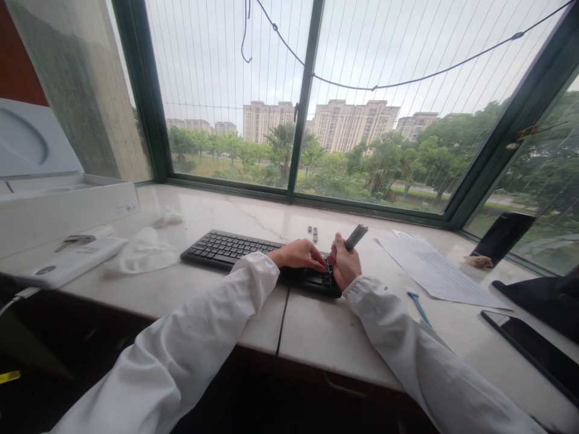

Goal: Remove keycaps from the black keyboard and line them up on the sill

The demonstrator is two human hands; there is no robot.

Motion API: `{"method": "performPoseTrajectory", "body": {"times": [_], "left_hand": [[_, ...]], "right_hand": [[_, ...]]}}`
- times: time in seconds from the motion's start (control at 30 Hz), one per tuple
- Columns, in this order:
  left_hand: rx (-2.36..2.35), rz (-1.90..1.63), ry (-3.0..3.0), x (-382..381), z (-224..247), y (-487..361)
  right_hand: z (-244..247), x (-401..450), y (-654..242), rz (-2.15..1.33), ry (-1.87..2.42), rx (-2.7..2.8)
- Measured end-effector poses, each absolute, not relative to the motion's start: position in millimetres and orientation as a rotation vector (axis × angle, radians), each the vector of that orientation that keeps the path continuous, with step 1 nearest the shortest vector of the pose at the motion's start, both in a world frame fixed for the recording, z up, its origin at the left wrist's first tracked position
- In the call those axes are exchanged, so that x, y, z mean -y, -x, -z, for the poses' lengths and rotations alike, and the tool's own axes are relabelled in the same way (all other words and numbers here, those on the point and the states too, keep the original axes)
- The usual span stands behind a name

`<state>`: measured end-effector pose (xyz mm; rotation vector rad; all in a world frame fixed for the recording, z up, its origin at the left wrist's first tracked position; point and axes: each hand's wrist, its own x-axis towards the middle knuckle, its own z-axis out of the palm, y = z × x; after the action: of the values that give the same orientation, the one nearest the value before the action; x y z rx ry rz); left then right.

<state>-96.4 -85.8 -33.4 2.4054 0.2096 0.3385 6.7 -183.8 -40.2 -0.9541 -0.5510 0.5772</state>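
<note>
A black keyboard [226, 250] lies on the white marble counter, its right part beneath both hands. My left hand [301, 254] reaches over the keys with its fingertips pinched together near the right end; what they hold, if anything, is too small to make out. My right hand [346, 262] is closed around a dark grey stick-like tool [356, 236], whose thick end points up and away. Its lower end is hidden by the fingers, close to the keys. Several small grey pieces that look like keycaps [315, 234] lie just behind the keyboard.
Printed paper [434, 271], a blue plastic tool [420, 308], a phone [534, 349] and an upright dark device [504, 238] are on the right. Leftward are a crumpled plastic bag [145, 252], a white device with keys [76, 259] and an open white box [67, 208]. Windows stand behind.
</note>
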Motion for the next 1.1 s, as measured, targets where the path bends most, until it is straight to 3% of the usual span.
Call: {"method": "performPoseTrajectory", "body": {"times": [0.4, 1.1], "left_hand": [[-0.247, -0.354, -2.432, 87.9, 30.9, 98.8], [-0.201, -0.408, -2.427, 82.6, 39.3, 99.2]], "right_hand": [[47.7, 179.7, -8.7, -0.622, 0.859, 0.576], [49.7, 189.8, -3.6, -0.469, 1.099, 1.086]]}}
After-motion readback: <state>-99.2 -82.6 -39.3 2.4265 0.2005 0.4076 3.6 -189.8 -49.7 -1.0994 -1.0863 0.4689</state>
